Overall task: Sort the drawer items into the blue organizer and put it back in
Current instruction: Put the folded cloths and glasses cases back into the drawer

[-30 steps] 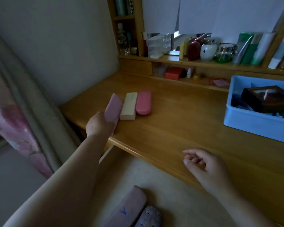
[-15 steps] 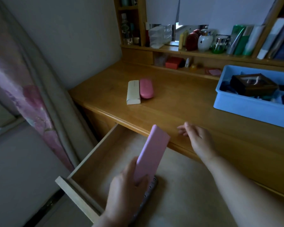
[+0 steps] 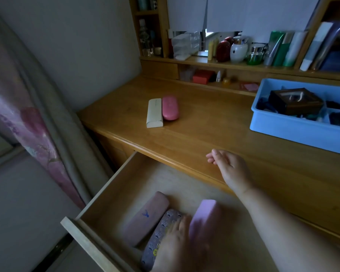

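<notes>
Three cases are lying in the open drawer (image 3: 114,185): a dusty-pink one (image 3: 145,218), a patterned one (image 3: 161,232) beside it, and a lilac case (image 3: 203,218) that the left hand (image 3: 177,246) is holding, blurred, so I cannot tell how firmly its grip is closing. The right hand (image 3: 230,167) is hovering over the table (image 3: 204,130) edge, fingers loosely curled, gripping nothing. The organizer (image 3: 294,128) is sitting well apart on the table's right, already partly filled, and two more cases, cream (image 3: 154,112) and pink (image 3: 170,107), are waiting touching each other. Cases filling the drawer floor may be leaving the organizer no room to go back; a loose hold could also be letting the lilac case knock its neighbour.
</notes>
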`<action>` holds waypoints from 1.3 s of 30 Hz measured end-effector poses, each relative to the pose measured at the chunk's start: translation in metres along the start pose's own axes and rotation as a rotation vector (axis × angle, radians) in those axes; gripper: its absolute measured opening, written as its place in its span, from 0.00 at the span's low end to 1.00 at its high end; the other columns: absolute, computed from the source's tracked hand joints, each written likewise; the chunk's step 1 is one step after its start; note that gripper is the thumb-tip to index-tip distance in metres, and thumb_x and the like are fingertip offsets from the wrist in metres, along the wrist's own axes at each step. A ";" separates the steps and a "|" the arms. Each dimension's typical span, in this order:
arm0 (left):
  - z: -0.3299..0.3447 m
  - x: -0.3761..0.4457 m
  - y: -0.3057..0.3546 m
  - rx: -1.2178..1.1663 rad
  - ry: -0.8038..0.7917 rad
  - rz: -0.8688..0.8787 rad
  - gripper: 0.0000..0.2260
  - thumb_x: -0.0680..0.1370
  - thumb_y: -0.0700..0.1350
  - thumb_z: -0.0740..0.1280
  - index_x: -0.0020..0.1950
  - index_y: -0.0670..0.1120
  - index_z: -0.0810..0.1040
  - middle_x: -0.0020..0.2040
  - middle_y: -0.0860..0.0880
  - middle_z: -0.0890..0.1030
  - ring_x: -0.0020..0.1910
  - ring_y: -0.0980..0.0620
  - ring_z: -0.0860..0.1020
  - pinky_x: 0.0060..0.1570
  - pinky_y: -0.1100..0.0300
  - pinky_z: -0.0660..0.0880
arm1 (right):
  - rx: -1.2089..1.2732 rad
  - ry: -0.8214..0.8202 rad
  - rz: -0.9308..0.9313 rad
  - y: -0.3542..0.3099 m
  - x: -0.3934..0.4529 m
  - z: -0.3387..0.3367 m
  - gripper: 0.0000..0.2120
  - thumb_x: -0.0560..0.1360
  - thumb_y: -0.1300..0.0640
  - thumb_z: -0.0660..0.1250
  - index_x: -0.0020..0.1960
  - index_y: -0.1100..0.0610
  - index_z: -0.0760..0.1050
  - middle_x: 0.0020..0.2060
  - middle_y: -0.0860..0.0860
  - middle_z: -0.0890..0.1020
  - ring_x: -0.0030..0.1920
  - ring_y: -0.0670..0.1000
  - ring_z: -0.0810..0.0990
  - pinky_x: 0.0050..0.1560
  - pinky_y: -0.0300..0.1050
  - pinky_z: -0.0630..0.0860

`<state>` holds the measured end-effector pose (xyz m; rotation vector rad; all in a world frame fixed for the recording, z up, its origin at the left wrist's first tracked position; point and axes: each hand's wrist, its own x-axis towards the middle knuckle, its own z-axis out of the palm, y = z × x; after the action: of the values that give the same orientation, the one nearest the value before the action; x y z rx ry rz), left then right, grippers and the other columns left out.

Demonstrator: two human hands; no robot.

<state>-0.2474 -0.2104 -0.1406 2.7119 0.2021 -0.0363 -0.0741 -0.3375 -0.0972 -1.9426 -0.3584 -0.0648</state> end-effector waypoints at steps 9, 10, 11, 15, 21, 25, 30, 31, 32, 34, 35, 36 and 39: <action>-0.126 0.188 -0.031 -0.129 0.407 -0.157 0.36 0.72 0.60 0.69 0.74 0.52 0.57 0.73 0.44 0.59 0.71 0.42 0.62 0.66 0.47 0.66 | 0.040 0.024 0.000 0.008 0.002 0.006 0.14 0.73 0.38 0.59 0.39 0.43 0.79 0.37 0.40 0.84 0.42 0.40 0.81 0.46 0.45 0.79; -0.131 0.213 -0.032 -0.055 0.306 -0.201 0.38 0.71 0.64 0.67 0.75 0.56 0.52 0.76 0.45 0.53 0.74 0.41 0.56 0.68 0.43 0.63 | 0.047 0.033 -0.009 0.008 0.003 0.007 0.15 0.72 0.37 0.58 0.39 0.43 0.80 0.38 0.39 0.84 0.42 0.40 0.82 0.45 0.45 0.79; -0.132 0.236 -0.032 0.025 0.234 -0.223 0.40 0.70 0.68 0.65 0.76 0.58 0.50 0.78 0.45 0.48 0.75 0.39 0.52 0.69 0.40 0.59 | 0.057 0.042 -0.017 0.007 0.003 0.007 0.17 0.71 0.36 0.58 0.40 0.44 0.80 0.38 0.39 0.83 0.41 0.40 0.82 0.44 0.44 0.79; -0.127 0.305 -0.030 0.165 0.113 -0.349 0.44 0.67 0.74 0.60 0.76 0.56 0.50 0.77 0.44 0.51 0.73 0.36 0.56 0.65 0.37 0.63 | 0.038 0.065 -0.093 0.007 0.001 0.006 0.27 0.72 0.29 0.54 0.43 0.50 0.79 0.35 0.50 0.83 0.37 0.46 0.80 0.40 0.45 0.75; -0.121 0.315 -0.030 0.191 0.160 -0.393 0.41 0.65 0.72 0.62 0.73 0.54 0.60 0.72 0.47 0.61 0.65 0.38 0.65 0.54 0.45 0.69 | 0.010 0.034 -0.117 0.004 0.003 0.004 0.29 0.73 0.36 0.55 0.40 0.61 0.77 0.34 0.56 0.80 0.37 0.53 0.79 0.41 0.51 0.73; -0.112 0.256 -0.023 0.226 0.086 -0.216 0.43 0.65 0.73 0.62 0.74 0.58 0.54 0.76 0.49 0.55 0.70 0.39 0.61 0.60 0.43 0.67 | 0.006 0.006 -0.061 0.001 0.002 0.002 0.22 0.72 0.38 0.59 0.41 0.57 0.79 0.34 0.55 0.81 0.36 0.51 0.79 0.39 0.47 0.73; -0.088 0.169 0.005 0.228 0.051 -0.018 0.47 0.59 0.77 0.56 0.74 0.59 0.52 0.77 0.51 0.52 0.72 0.41 0.56 0.63 0.44 0.64 | -0.008 0.047 0.063 0.000 0.004 0.006 0.06 0.73 0.53 0.70 0.50 0.45 0.78 0.42 0.42 0.82 0.39 0.45 0.78 0.40 0.35 0.73; -0.085 0.157 0.010 0.208 0.026 0.027 0.48 0.58 0.78 0.56 0.74 0.60 0.51 0.77 0.51 0.52 0.73 0.42 0.55 0.65 0.44 0.63 | -0.010 0.061 0.104 0.000 0.005 0.006 0.11 0.73 0.54 0.70 0.55 0.46 0.77 0.47 0.43 0.81 0.42 0.46 0.78 0.43 0.36 0.74; -0.085 0.148 0.013 0.163 -0.009 0.059 0.50 0.58 0.79 0.57 0.75 0.60 0.49 0.77 0.51 0.51 0.74 0.43 0.53 0.67 0.45 0.62 | -0.039 0.076 0.148 -0.004 0.006 0.007 0.15 0.73 0.54 0.70 0.59 0.48 0.75 0.51 0.45 0.80 0.47 0.47 0.78 0.47 0.39 0.75; -0.089 0.135 0.013 -0.044 -0.040 0.041 0.50 0.61 0.77 0.62 0.76 0.57 0.48 0.77 0.51 0.53 0.75 0.46 0.54 0.69 0.49 0.59 | -0.145 0.090 0.216 -0.011 0.008 0.007 0.22 0.73 0.50 0.69 0.66 0.48 0.70 0.59 0.49 0.76 0.55 0.50 0.76 0.53 0.43 0.73; -0.090 0.131 0.010 -0.173 -0.003 -0.004 0.48 0.64 0.72 0.66 0.77 0.54 0.51 0.76 0.49 0.57 0.73 0.48 0.59 0.68 0.53 0.61 | -0.204 0.086 0.226 -0.014 0.009 0.007 0.25 0.72 0.48 0.69 0.68 0.48 0.68 0.61 0.50 0.74 0.58 0.52 0.75 0.54 0.44 0.72; -0.090 0.127 0.006 -0.263 0.066 -0.063 0.44 0.67 0.67 0.68 0.76 0.52 0.55 0.74 0.48 0.62 0.70 0.49 0.64 0.65 0.56 0.64 | -0.252 0.056 0.230 -0.018 0.009 0.008 0.28 0.72 0.45 0.69 0.69 0.47 0.66 0.63 0.51 0.73 0.60 0.53 0.74 0.55 0.44 0.70; -0.087 0.109 0.002 -0.447 0.154 -0.297 0.31 0.71 0.58 0.70 0.70 0.48 0.65 0.63 0.47 0.72 0.56 0.49 0.76 0.54 0.57 0.75 | -0.381 -0.092 0.240 -0.027 0.008 0.010 0.34 0.70 0.39 0.68 0.72 0.43 0.60 0.67 0.50 0.69 0.64 0.53 0.72 0.53 0.45 0.70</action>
<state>-0.1392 -0.1615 -0.0666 2.2201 0.5834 0.1184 -0.0754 -0.3170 -0.0750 -2.3580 -0.1789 0.1221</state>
